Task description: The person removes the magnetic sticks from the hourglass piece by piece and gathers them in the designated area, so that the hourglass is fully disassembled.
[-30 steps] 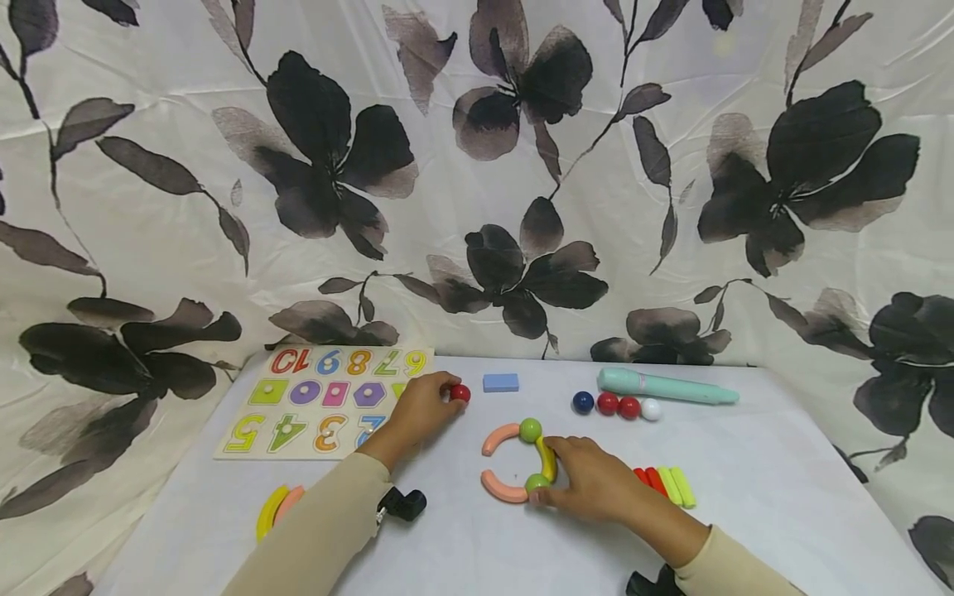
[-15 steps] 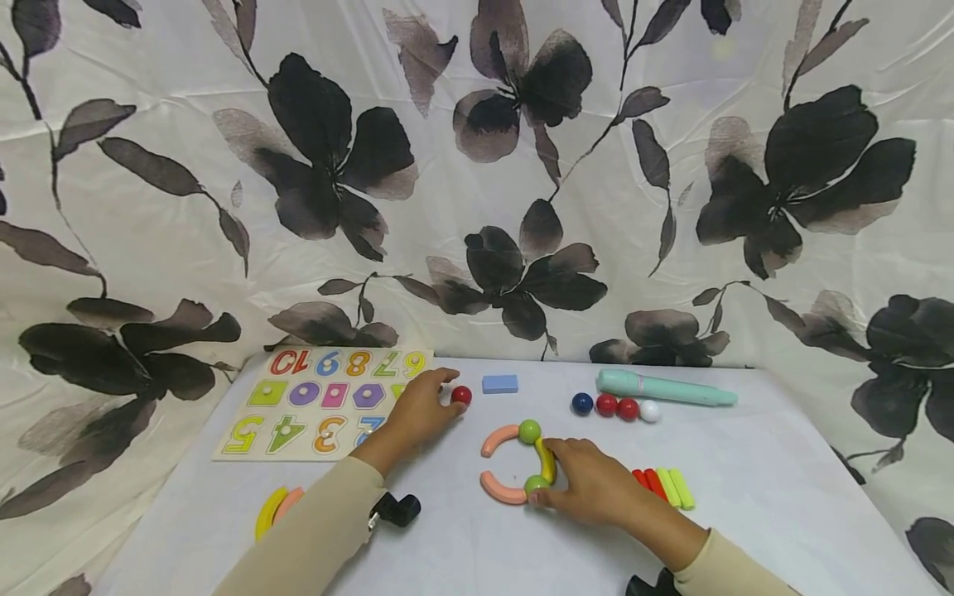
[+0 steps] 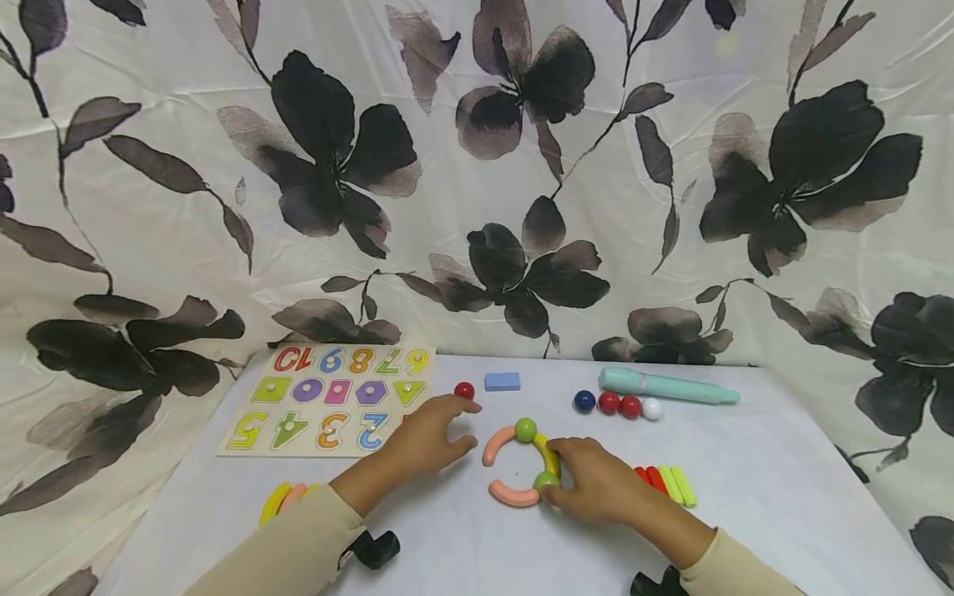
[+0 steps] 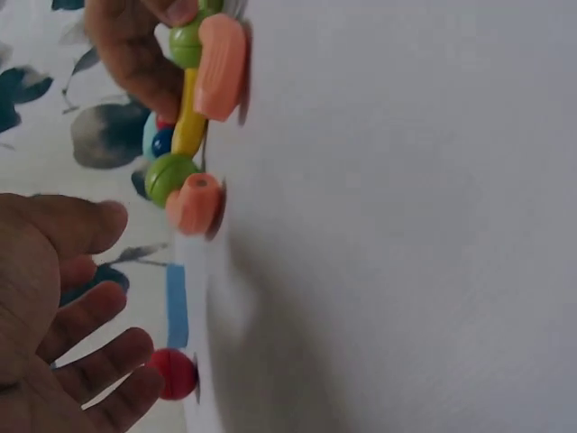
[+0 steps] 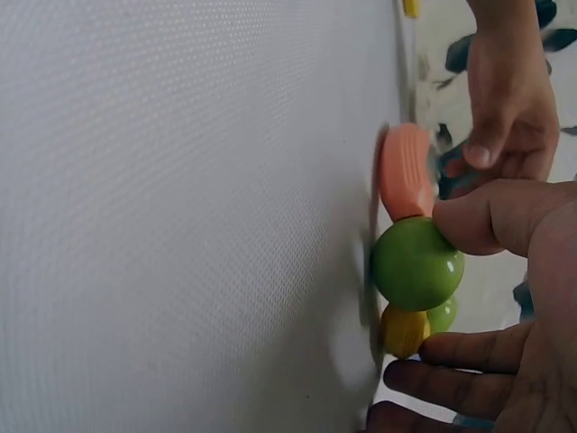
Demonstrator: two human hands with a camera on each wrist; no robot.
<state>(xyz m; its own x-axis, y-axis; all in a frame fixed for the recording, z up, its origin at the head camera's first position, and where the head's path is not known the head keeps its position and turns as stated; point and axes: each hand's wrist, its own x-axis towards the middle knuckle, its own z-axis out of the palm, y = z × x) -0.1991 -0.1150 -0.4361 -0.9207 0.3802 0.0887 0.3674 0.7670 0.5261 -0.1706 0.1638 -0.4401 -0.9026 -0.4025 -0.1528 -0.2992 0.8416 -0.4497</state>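
An open ring of toy pieces lies mid-table: two pink curved pieces (image 3: 514, 494), two green balls (image 3: 525, 430) and a yellow curved piece (image 3: 549, 455) between the balls. My right hand (image 3: 596, 480) grips its right side. In the right wrist view the thumb is against the nearer green ball (image 5: 416, 263), with a fingertip at the yellow piece (image 5: 405, 330). My left hand (image 3: 428, 437) holds nothing, its thumb and fingers spread left of the ring. Just beyond its fingertips sits a red ball (image 3: 464, 390).
A number-and-shape board (image 3: 320, 401) lies at back left. A blue block (image 3: 503, 382) stands near the back edge. Rightward are a row of balls (image 3: 609, 403), a teal pen-shaped object (image 3: 663, 386) and red and lime sticks (image 3: 667, 486). More curved pieces (image 3: 276, 503) lie near my left sleeve.
My left hand has let go of the red ball and drawn back toward me, fingers spreading. Under my right hand, the ring has shifted and turned slightly.
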